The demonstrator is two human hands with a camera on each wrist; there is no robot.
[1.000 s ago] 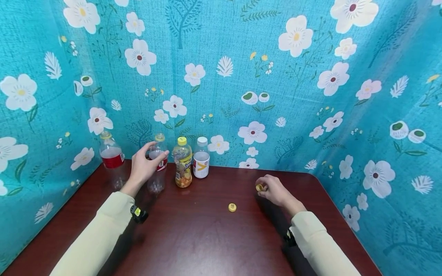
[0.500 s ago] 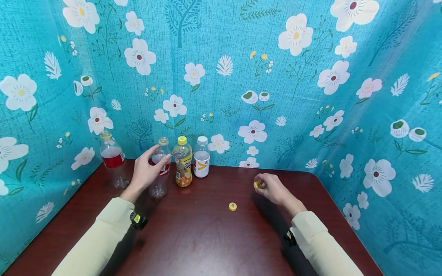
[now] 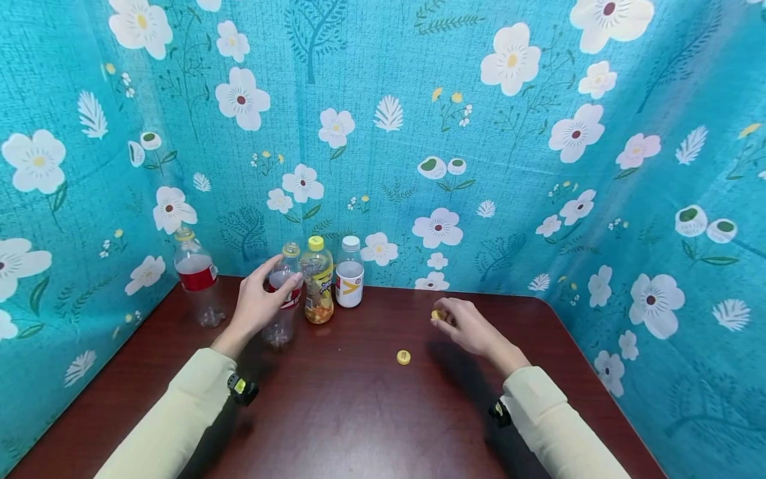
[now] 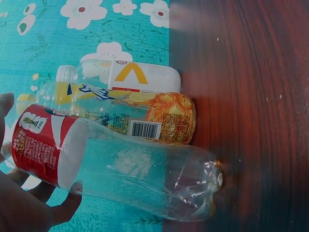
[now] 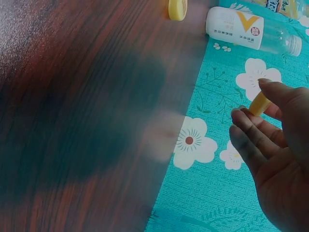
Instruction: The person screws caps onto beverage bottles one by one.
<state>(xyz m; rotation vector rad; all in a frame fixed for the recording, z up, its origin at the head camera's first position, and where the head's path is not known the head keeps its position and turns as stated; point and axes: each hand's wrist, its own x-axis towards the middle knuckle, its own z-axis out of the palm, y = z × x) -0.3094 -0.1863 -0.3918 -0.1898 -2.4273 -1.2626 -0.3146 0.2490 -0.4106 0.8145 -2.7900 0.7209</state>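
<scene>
Thumb and fingers of my left hand (image 3: 258,303) grip a clear bottle with a red label (image 3: 286,299) around its upper part. In the left wrist view this bottle (image 4: 140,169) looks empty, and its base is seen whole. Pinched between the thumb and fingers of my right hand (image 3: 475,329) is a yellow cap (image 3: 439,314), which shows edge-on in the right wrist view as a small yellow disc (image 5: 259,104). Another yellow cap (image 3: 403,357) lies on the table, left of and nearer than my right hand.
Right beside the gripped bottle stand a yellow-capped bottle with orange contents (image 3: 318,286) and a white-capped bottle (image 3: 350,276). Another red-labelled bottle (image 3: 197,273) stands at the far left. Flowered blue cloth (image 3: 383,133) rises behind the dark table (image 3: 359,412).
My left hand has brought the gripped bottle to the right and slightly nearer, close to the yellow-capped bottle. My right hand has shifted a little left and away with its cap.
</scene>
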